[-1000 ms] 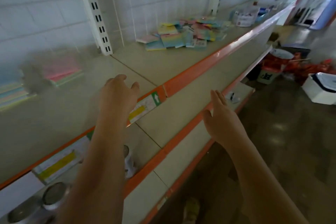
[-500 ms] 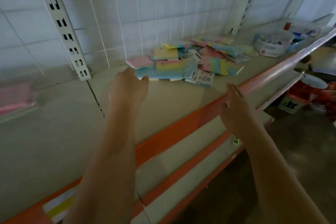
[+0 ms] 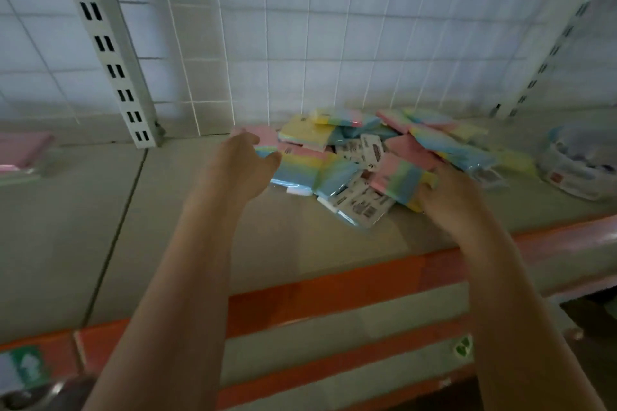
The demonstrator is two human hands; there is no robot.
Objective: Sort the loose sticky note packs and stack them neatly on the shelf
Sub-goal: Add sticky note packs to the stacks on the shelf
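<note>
We note both hands at the packs on the shelf: left hand apparently gripping one; right hand curled, grip unclear.

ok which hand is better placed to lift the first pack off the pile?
Probably left. The left hand already touches the pink-topped pack at the pile's open left edge. The right hand is at a rainbow pack overlapped by others.

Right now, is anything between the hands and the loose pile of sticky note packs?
Nothing visible. The left hand is at the pile of sticky note packs on its left edge, the right hand on its right edge, on the shelf.
</note>
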